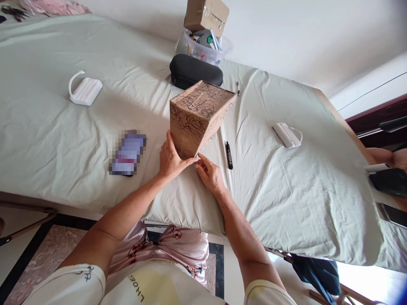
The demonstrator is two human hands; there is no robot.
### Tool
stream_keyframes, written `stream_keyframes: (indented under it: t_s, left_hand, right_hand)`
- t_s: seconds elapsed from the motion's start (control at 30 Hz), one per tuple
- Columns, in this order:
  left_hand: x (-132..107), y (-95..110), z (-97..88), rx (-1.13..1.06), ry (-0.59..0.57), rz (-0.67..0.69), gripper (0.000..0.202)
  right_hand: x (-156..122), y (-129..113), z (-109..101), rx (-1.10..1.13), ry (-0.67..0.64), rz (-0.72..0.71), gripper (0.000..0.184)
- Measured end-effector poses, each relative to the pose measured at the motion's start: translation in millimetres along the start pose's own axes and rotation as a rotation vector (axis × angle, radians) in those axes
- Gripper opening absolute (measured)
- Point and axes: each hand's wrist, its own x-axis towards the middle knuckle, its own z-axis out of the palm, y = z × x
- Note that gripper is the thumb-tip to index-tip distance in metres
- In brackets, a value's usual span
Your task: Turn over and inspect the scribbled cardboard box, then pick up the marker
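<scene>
A brown cardboard box (pixel 190 123) covered in black scribbled lines stands on the cloth-covered table in front of me. My left hand (pixel 171 159) grips its lower left side, fingers along the face and thumb stretched under the near edge. At the near bottom corner is my right hand (pixel 210 173), its index fingertip against the box and its other fingers curled in; part of this contact is hidden. A black marker (pixel 229 155) lies just right of the box. Left of my hands rests a phone (pixel 129 153) with a blurred screen.
Behind the box lie a black case (pixel 195 71), a clear plastic tub (pixel 203 53) of items and another carton (pixel 206 17). White devices with straps (pixel 87 91) sit left and right. A small pen-like item (pixel 238 89) is near the case. Someone's hand (pixel 381 156) shows far right.
</scene>
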Motion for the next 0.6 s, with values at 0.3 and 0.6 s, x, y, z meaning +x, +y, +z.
stream_keyframes:
  t_s: [0.3,0.6]
  left_hand:
    - [3.3,7.0,-7.3,0.110,0.003,0.070,0.141]
    - [20.2,8.2,-34.1,0.211,0.012,0.297,0.112]
  right_hand:
    - [2.4,-3.1,2.2,0.034,0.040,-0.029,0.044]
    - [3.6,18.3,-17.9,0.398,0.515,-0.054,0.071]
